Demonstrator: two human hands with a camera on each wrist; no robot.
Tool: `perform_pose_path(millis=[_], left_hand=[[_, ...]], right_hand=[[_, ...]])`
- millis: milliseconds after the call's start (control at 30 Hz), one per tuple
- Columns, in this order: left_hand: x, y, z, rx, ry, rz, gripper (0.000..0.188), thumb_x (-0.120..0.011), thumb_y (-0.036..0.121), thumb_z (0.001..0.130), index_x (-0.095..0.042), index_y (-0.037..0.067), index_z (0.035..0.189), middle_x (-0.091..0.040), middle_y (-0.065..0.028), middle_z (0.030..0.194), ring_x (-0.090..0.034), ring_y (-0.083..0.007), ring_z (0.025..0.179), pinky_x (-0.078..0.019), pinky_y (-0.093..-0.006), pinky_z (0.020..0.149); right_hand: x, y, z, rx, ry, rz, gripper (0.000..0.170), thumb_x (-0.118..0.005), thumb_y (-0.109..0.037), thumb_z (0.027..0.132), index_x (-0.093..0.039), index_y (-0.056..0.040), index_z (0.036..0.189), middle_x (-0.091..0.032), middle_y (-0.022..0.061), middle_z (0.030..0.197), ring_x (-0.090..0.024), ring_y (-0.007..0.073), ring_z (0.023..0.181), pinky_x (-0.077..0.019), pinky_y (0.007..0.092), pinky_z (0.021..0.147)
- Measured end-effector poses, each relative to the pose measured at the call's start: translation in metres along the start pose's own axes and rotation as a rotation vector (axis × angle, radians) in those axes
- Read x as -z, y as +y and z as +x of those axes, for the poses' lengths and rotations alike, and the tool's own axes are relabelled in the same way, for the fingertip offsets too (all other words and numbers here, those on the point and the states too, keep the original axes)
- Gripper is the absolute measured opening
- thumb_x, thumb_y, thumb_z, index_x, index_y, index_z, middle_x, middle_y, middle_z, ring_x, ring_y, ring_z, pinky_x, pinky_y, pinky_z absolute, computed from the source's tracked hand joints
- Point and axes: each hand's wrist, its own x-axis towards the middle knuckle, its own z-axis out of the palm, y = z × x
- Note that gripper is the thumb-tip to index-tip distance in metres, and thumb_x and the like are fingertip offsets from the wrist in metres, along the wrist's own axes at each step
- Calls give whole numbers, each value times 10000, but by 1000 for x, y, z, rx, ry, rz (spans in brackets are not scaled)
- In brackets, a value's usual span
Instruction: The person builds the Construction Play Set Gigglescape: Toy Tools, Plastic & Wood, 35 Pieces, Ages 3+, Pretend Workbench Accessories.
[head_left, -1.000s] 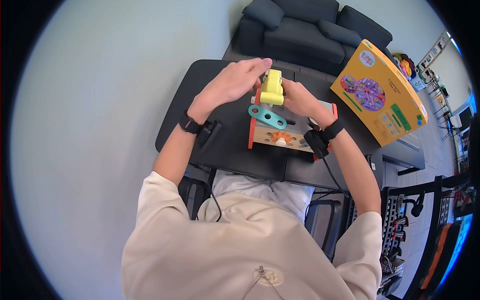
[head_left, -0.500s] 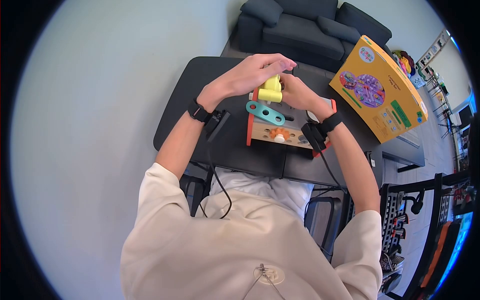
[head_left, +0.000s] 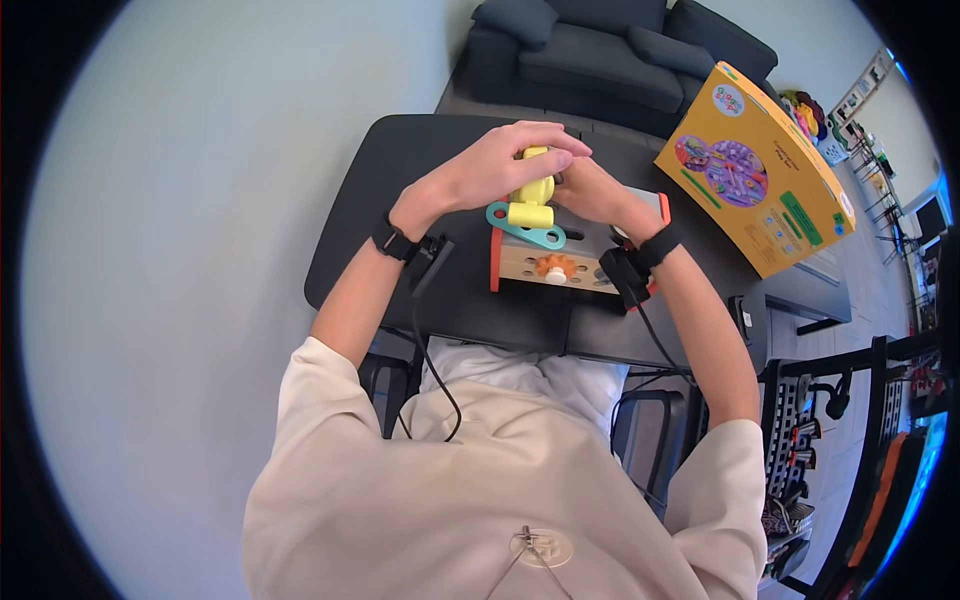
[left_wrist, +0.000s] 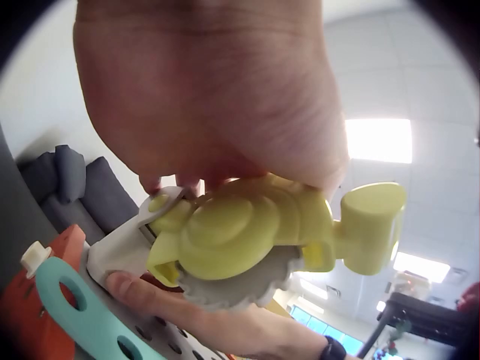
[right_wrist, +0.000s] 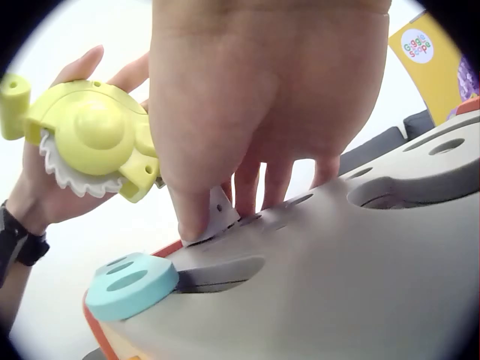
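Observation:
The yellow toy saw [head_left: 531, 214] with a grey toothed disc [left_wrist: 244, 281] is tilted above the toy bench [right_wrist: 352, 277]. My left hand [head_left: 490, 168] lies over and against the saw, its fingers stretched out; in the left wrist view the palm [left_wrist: 210, 90] covers its upper side. My right hand [head_left: 598, 192] reaches down to the grey bench top, and its thumb and fingers [right_wrist: 193, 214] pinch a whitish piece [right_wrist: 217, 223] beside the saw. A turquoise strip with holes [head_left: 545, 238] lies at the bench's left end.
An orange gear [head_left: 555, 264] with a white knob is on the bench's near side. The bench stands on a black table [head_left: 400, 270]. A large yellow-orange box [head_left: 775, 215] stands at the right, and a dark sofa [head_left: 595, 75] is beyond the table.
My left hand moved right and over the top of the saw. The saw's cylindrical end swung lower, over the turquoise strip. My right hand stayed nearly in place.

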Motion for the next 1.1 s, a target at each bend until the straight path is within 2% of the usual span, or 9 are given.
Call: perform_pose_path(millis=[33, 367, 567, 667, 733, 767, 833, 1000, 1100], left_hand=[[-1, 2, -2, 31, -2, -26, 418, -581, 335, 1075, -702, 58, 1364, -669, -122, 1418, -385, -337, 1551, -340, -467, 1248], [-27, -8, -24, -162, 129, 372, 423, -613, 191, 981, -710, 143, 1390, -541, -128, 1584, -340, -383, 1566, -314, -514, 1276], [-32, 0, -33, -182, 184, 518, 534, -642, 200, 989, -616, 191, 1522, -448, -150, 1654, -328, -383, 1572, -294, -514, 1287], [-30, -1, -35, -157, 171, 564, 597, -625, 338, 1049, -501, 174, 1609, -370, -168, 1701, -289, -379, 1595, -258, -504, 1300], [-29, -5, -36, -102, 208, 197, 744, -481, 572, 1097, -349, 128, 1679, -270, -165, 1750, -227, -355, 1626, -199, -493, 1315], [-28, -6, -37, -104, 206, 196, 744, -481, 572, 1097, -349, 128, 1679, -270, -165, 1750, -227, -355, 1626, -199, -493, 1315], [-25, -7, -41, -62, 357, -22, 896, -296, 729, 1078, -199, 108, 1716, -220, -145, 1771, -178, -316, 1645, -150, -485, 1324], [-23, -21, -66, 75, 447, -255, 884, -257, 718, 1090, -120, 122, 1727, -245, -146, 1760, -185, -285, 1644, -151, -497, 1326], [-30, -29, -86, 172, 456, -205, 808, -275, 647, 1123, -187, 101, 1712, -273, -149, 1749, -229, -285, 1632, -191, -484, 1317]], right_hand=[[0, 0, 0, 7, -17, -4, 410, -689, -287, 1007, -647, -27, 1321, -737, 193, 1238, -688, 392, 1187, -543, 491, 990], [30, -28, -16, -51, -141, -299, 318, -660, -359, 1025, -735, -98, 1191, -706, 158, 1284, -645, 387, 1218, -485, 512, 1084], [47, -50, -55, -36, -13, -474, 381, -634, -338, 1046, -680, -70, 1314, -668, 140, 1340, -567, 348, 1350, -396, 517, 1192], [57, -72, -82, -45, 66, -471, 431, -619, -323, 1060, -631, -46, 1391, -648, 140, 1400, -540, 346, 1396, -371, 515, 1216], [62, -72, -99, -11, 99, -480, 431, -621, -309, 1062, -625, -55, 1411, -616, 136, 1464, -498, 340, 1451, -345, 510, 1237], [65, -75, -108, -13, 100, -481, 431, -621, -309, 1062, -625, -55, 1411, -616, 136, 1464, -498, 340, 1451, -345, 510, 1237], [69, -84, -130, -44, 125, -492, 417, -640, -283, 1055, -625, -60, 1408, -603, 142, 1478, -465, 335, 1486, -340, 499, 1244], [80, -71, -197, -114, 251, -565, 410, -671, -220, 1032, -614, -64, 1406, -620, 146, 1444, -500, 332, 1451, -367, 467, 1222], [93, -43, -247, -415, 316, -662, 373, -674, -217, 1021, -634, -52, 1353, -679, 155, 1283, -610, 365, 1264, -474, 464, 1075]])
